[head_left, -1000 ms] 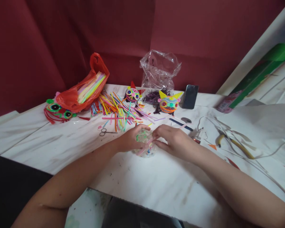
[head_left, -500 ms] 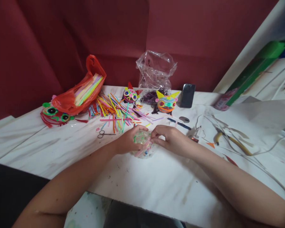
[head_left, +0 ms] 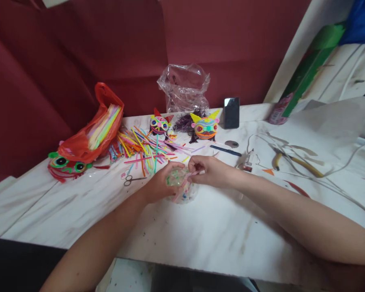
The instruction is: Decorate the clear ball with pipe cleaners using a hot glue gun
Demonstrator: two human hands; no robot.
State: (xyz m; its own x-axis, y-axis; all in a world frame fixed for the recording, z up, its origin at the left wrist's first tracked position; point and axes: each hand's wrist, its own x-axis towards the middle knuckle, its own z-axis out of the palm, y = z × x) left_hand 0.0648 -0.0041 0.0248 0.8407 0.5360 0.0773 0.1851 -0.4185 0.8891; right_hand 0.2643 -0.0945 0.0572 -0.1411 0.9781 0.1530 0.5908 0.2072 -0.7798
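Note:
My left hand (head_left: 157, 185) wraps around the left side of a clear, rounded container (head_left: 188, 197) with green, blue and other coloured bits showing through it. A pale pink strip (head_left: 180, 193) runs diagonally across its front. At the strip's upper end my right hand (head_left: 206, 172) pinches it between thumb and fingertips. To the left of my left hand lie small scissors (head_left: 133, 179). Beyond both hands a pile of colourful pipe cleaners (head_left: 144, 152) spreads over the white marbled table (head_left: 200, 239).
Behind stand a yellow-horned figure (head_left: 206, 129), a red-horned figure (head_left: 159, 124), a phone (head_left: 231, 113) and a clear plastic bag (head_left: 185, 87). At left, a red bag (head_left: 88, 136) rests against a big-eyed red figure (head_left: 68, 166). A glue gun (head_left: 248, 160), cables and yellow-handled pliers (head_left: 304, 164) lie right.
The view has shifted, so most things sit farther left. My right hand has lifted slightly, and the pink strip now shows more clearly, stretching from its fingertips across the container.

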